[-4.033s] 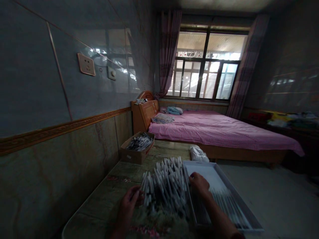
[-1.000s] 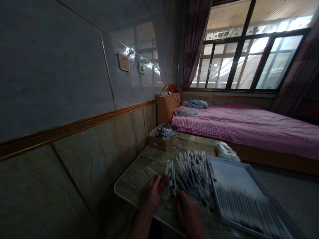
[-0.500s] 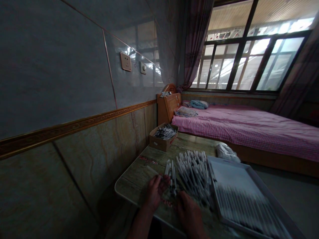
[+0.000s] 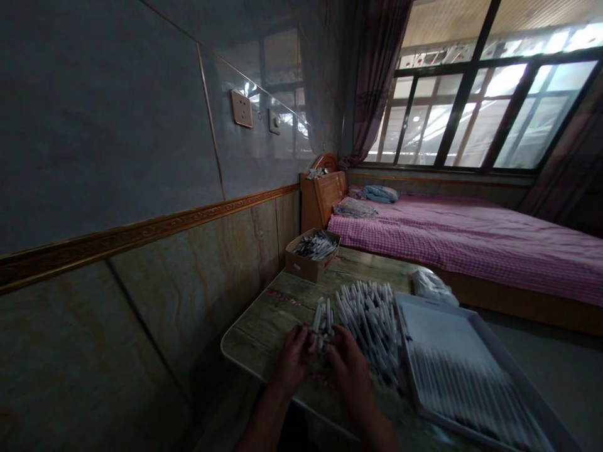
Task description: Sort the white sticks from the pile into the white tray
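Note:
My left hand (image 4: 293,359) and my right hand (image 4: 347,369) meet over a small bunch of white pens (image 4: 322,321) at the near left of a table (image 4: 264,323). Both hands have their fingers curled about the lower ends of that bunch. A large heap of white pens (image 4: 370,320) lies just to the right of the bunch. Further right stands a flat white tray (image 4: 440,336) with a row of pens laid side by side in its near half.
A cardboard box of pens (image 4: 311,254) sits at the table's far left corner, a white bag (image 4: 431,285) at the far edge. A tiled wall runs along the left. A bed with a pink checked cover (image 4: 461,242) stands beyond the table, under a window.
My right hand has moved up and left from the table's near edge onto the small bunch, joining my left hand. Four seconds ago it rested by the tray.

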`<state>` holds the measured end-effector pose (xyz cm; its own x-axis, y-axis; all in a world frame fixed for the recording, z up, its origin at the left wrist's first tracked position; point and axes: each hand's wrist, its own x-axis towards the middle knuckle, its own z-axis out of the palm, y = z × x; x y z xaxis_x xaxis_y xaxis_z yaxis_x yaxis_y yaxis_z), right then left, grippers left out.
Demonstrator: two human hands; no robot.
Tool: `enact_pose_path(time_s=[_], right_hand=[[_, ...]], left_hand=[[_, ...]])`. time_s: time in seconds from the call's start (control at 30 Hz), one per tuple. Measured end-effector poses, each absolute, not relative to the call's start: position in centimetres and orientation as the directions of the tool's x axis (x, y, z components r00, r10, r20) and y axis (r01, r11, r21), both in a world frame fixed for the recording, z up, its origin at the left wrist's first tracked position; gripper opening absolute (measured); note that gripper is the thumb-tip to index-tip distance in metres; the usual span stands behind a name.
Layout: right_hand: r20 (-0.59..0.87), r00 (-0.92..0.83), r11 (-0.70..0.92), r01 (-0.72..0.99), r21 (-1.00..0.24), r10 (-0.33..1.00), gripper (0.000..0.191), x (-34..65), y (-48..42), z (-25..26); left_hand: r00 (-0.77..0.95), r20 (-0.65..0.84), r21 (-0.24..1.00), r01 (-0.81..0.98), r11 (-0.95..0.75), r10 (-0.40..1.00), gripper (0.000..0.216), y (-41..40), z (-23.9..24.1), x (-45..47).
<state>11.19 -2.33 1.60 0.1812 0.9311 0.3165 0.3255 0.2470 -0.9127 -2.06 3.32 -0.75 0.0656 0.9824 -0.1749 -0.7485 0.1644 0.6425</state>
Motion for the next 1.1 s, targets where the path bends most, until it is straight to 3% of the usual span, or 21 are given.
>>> enact_pose_path(time_s=[0.07, 0.17, 0.33, 0.43, 0.5, 0.57, 0.67, 0.77, 0.9, 1.1], right_hand=[[0.328, 0.177, 0.243, 0.380, -0.893, 0.928, 0.029, 11.3, -2.3, 1.1], [0.330, 0.071, 0.211, 0.638, -0.741, 0.941, 0.019, 11.5, -2.9, 0.1], [0.172, 0.007, 0.065, 0.910, -0.409, 0.985, 0.024, 11.2, -3.0, 0.1], [0.138, 0.005, 0.043, 0.938, -0.343, 0.990, 0.026, 11.2, -2.4, 0.2], [0.153, 0.014, 0.045, 0.926, -0.376, 0.988, 0.025, 11.5, -2.0, -0.1], [0.215, 0.043, 0.070, 0.868, -0.492, 0.976, 0.021, 12.1, -1.9, -0.6], [0.318, 0.142, 0.158, 0.640, -0.752, 0.937, 0.018, 12.9, -1.9, -1.1], [0.272, 0.272, 0.161, 0.370, -0.915, 0.923, 0.024, 13.4, -1.7, -1.1], [0.138, 0.382, 0.102, 0.115, -0.988, 0.914, 0.029, 13.2, -1.2, -0.9], [-0.009, 0.388, 0.060, -0.165, -0.985, 0.922, 0.036, 13.0, -1.4, -0.9]], left_hand=[[-0.001, -0.246, 0.543, -0.829, 0.137, 0.969, 0.014, 3.5, -0.6, -2.4], [-0.043, -0.298, 0.494, -0.862, 0.116, 0.954, 0.012, 3.5, -0.6, -2.6], [-0.053, -0.279, 0.537, -0.837, 0.109, 0.959, 0.012, 3.3, -0.9, -2.2], [-0.042, -0.261, 0.575, -0.809, 0.121, 0.964, 0.019, 3.1, -1.0, -2.2], [-0.035, -0.245, 0.607, -0.785, 0.125, 0.969, 0.026, 3.0, -1.0, -2.2], [-0.026, -0.214, 0.652, -0.748, 0.123, 0.976, 0.032, 2.8, -0.9, -2.2], [0.000, -0.169, 0.699, -0.705, 0.120, 0.986, 0.038, 2.5, -0.7, -2.0], [0.054, -0.132, 0.731, -0.668, 0.134, 0.990, 0.037, 2.3, -0.2, -1.6], [0.105, -0.174, 0.716, -0.669, 0.199, 0.979, 0.036, 1.9, 0.4, -0.8], [0.104, -0.219, 0.695, -0.682, 0.230, 0.970, 0.041, 1.0, 0.3, 1.7]])
